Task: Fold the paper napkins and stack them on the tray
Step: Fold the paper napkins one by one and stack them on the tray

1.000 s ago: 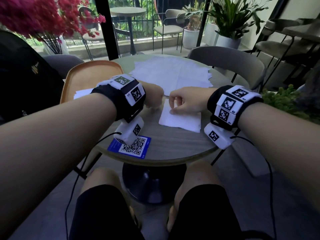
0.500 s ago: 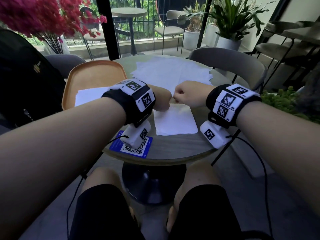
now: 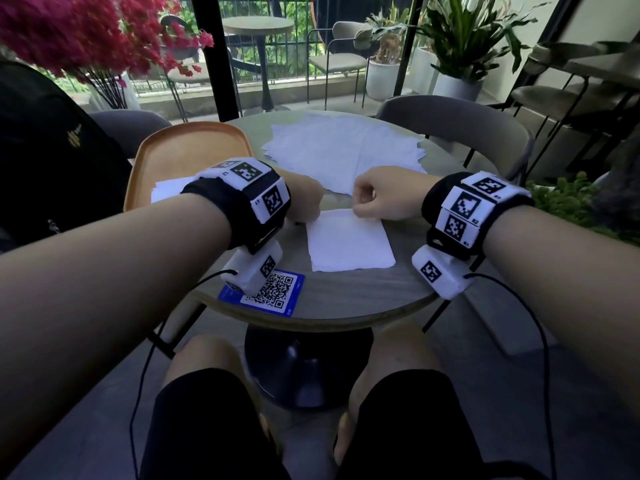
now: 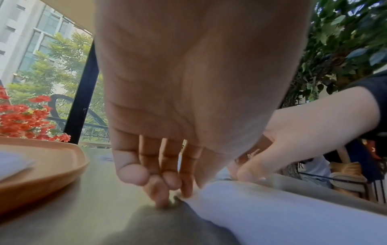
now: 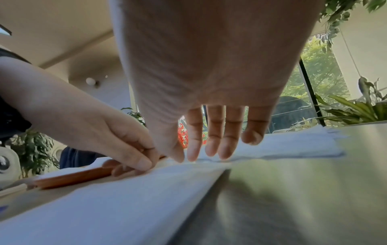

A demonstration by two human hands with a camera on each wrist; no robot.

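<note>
Head view: QR card (image 3: 268, 291) at table (image 3: 346, 299) near edge, 7 o'clock. Folded napkin (image 3: 349, 240) flat at centre. Left hand (image 3: 304, 199) pinches its far-left corner, right hand (image 3: 381, 195) its far edge; fingers curled. At 10 o'clock, orange tray (image 3: 194, 147) holding white napkin (image 3: 169, 188). At 12 o'clock, unfolded napkin pile (image 3: 346, 147).

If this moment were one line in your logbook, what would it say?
step: folding napkin | left hand: fingers pinch far-left corner of folded napkin | right hand: fingers on far edge | tray: holds folded napkins | unfolded pile: waiting
</note>
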